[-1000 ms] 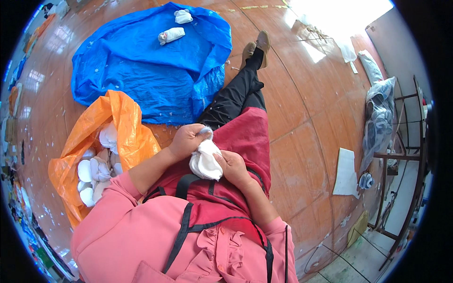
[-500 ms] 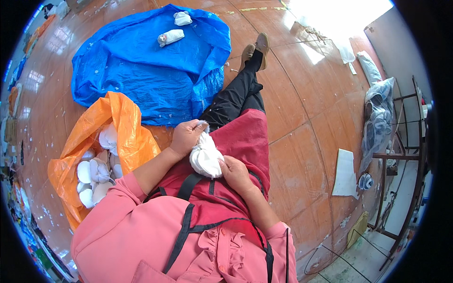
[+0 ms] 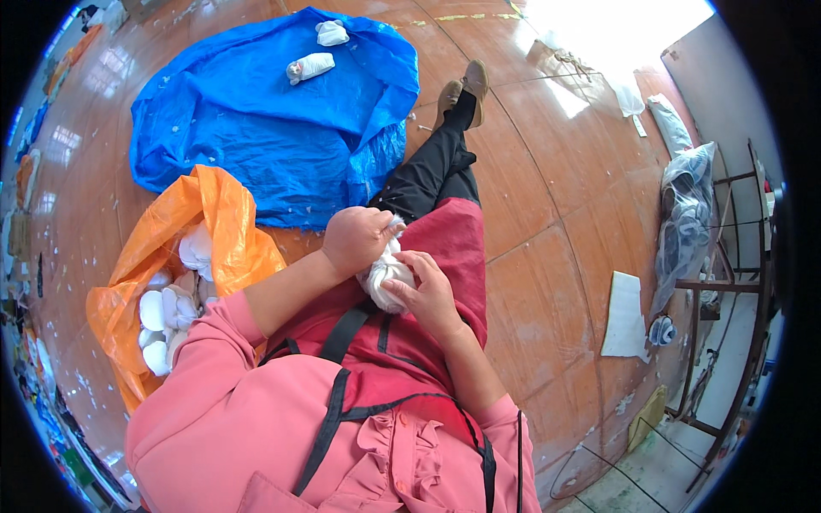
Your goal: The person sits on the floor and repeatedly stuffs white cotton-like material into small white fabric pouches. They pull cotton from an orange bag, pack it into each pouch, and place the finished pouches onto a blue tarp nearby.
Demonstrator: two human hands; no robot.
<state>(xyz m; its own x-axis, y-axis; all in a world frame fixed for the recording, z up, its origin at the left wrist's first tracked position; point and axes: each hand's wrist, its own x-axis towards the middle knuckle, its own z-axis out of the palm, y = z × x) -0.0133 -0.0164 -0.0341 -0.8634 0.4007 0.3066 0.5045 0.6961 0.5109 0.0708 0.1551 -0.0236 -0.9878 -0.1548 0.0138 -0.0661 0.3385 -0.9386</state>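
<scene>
Over my lap I hold a white cloth bundle, rounded at its lower end and gathered at its upper end. My left hand is closed in a fist on the gathered end, where a whitish tuft sticks out by the thumb. My right hand lies around the bundle's right side, its fingers and thumb curved over the cloth. At my left, an open orange plastic bag holds several white and beige rounded pads. Exactly what is inside the bundle stays hidden.
A blue plastic sheet is spread ahead on the tiled floor, bearing two white bundles. At the right are a flat white sheet, a clear bag of dark things and a metal rack.
My left hand has moved right and turned over the bundle's gathered end. My right hand has shifted up from the lower edge onto its side. The cloth looks more twisted.
</scene>
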